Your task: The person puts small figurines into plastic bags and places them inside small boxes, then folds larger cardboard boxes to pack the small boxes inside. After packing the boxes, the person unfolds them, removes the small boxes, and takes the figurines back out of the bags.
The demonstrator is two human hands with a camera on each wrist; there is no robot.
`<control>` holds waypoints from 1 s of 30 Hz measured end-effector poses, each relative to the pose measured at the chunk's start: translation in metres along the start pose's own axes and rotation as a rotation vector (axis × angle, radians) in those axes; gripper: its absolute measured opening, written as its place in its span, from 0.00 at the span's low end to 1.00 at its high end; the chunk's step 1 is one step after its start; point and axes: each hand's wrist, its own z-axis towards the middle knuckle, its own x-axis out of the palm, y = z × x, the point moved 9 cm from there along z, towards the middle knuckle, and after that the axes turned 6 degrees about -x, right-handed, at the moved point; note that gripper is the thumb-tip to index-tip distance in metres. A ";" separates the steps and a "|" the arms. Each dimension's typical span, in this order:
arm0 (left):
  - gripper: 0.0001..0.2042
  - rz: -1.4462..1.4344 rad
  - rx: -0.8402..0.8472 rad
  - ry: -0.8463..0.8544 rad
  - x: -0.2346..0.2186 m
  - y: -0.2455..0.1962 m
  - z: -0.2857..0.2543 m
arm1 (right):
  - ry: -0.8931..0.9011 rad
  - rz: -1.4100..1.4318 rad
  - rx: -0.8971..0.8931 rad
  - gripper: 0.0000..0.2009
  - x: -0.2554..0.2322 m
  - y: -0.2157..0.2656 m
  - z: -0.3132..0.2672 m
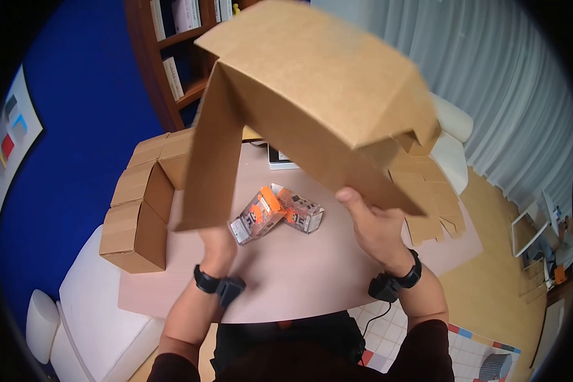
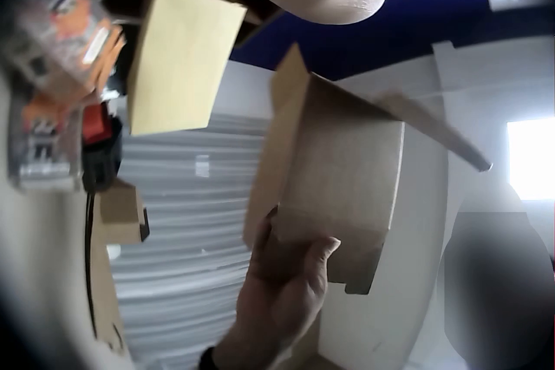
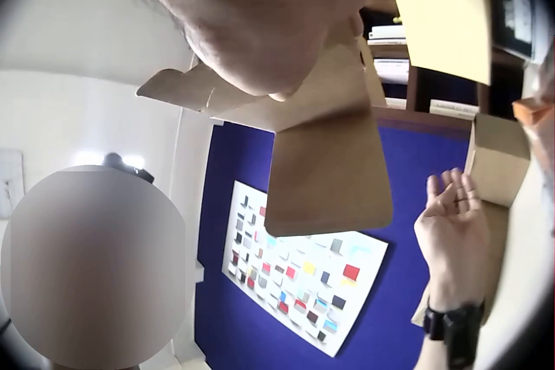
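Observation:
An unfolded brown cardboard box (image 1: 318, 70) is held up over the table, its flaps hanging loose. My right hand (image 1: 379, 232) grips it by a lower edge on the right, thumb on the near face; the left wrist view shows this same hand (image 2: 282, 301) pinching the cardboard. Below the left flap is my left hand (image 1: 218, 248), its fingers partly hidden by that flap. In the right wrist view the left hand (image 3: 455, 235) has its fingers extended, apart from the cardboard. Two small orange-and-grey printed packages, one (image 1: 259, 214) leaning over the other (image 1: 305, 213), lie between my hands.
Several brown cardboard boxes (image 1: 134, 226) stand in a row at the table's left. Flattened cardboard (image 1: 430, 197) lies on the right. A white-edged object (image 1: 283, 164) sits at the back of the pinkish table (image 1: 299, 286). Beyond stands a wooden bookshelf (image 1: 184, 95).

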 end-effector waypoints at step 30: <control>0.26 -0.532 -0.645 0.513 0.175 0.003 -0.008 | -0.595 0.368 0.300 0.14 -0.183 -0.094 -0.028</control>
